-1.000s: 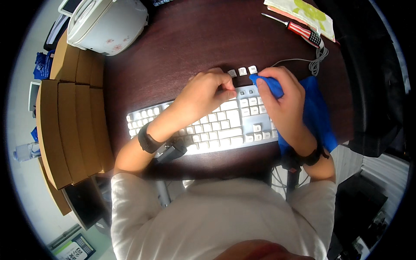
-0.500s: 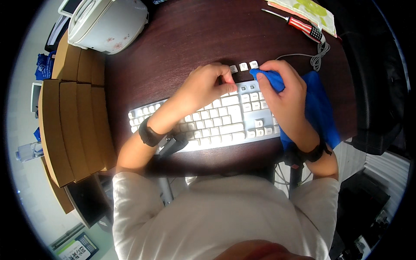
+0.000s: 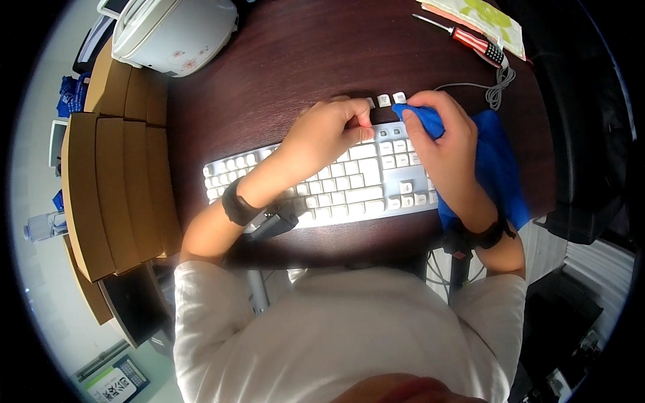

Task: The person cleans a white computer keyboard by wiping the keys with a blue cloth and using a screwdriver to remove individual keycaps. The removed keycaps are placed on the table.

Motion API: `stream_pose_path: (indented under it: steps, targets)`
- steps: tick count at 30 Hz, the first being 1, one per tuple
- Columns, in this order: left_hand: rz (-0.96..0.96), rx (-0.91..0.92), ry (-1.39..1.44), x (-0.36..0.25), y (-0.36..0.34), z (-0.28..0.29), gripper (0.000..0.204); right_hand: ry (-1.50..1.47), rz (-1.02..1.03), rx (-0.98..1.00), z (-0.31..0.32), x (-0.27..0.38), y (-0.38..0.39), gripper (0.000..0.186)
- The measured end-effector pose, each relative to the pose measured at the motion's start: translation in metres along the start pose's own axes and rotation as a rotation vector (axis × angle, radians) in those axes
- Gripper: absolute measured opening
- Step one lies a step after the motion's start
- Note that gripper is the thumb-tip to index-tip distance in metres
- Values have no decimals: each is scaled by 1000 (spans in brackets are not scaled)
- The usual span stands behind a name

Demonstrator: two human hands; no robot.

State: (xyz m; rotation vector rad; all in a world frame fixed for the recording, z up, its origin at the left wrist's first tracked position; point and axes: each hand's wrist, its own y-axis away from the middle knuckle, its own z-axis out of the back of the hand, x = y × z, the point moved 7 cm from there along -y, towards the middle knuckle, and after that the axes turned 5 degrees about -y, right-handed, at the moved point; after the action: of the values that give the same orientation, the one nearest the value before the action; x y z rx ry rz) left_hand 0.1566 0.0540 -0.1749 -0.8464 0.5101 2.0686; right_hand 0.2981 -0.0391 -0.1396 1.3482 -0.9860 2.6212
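A white rectangular keyboard with white keys (image 3: pixel 363 168) lies on the dark reddish-brown wooden tabletop (image 3: pixel 282 60), below and between both hands. The left hand's (image 3: pixel 326 134) grip, thumb and index tips together, meets its far edge, left of two bare switches; whether anything is pinched there, I cannot tell. The right hand's (image 3: pixel 453 138) grip is clamped on a crumpled blue cloth (image 3: pixel 428 119) just beside those switches. Small white loose keycaps (image 3: pixel 383 101) sit beyond the edge.

Bright glare whitens the keyboard (image 3: pixel 344 183) while fisheye distortion bends the outer edges.
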Motion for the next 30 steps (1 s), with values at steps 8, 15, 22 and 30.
stream_pose_path:
  steps: [8, 15, 22, 30]
  targets:
    - [-11, -85, 0, -1, 4, 0, 16, 1, -6, 4, -1, -2, 0, 16]
    - [43, -12, -16, -1, 2, 1, 15, 5, -4, 17, -3, -3, 0, 16]
    - [-54, -47, -53, -4, 2, -1, 14, 4, -15, 28, -3, -4, 0, 17]
    - [37, 37, 115, 9, -1, -5, 13, -13, -30, 13, -1, -4, 1, 16]
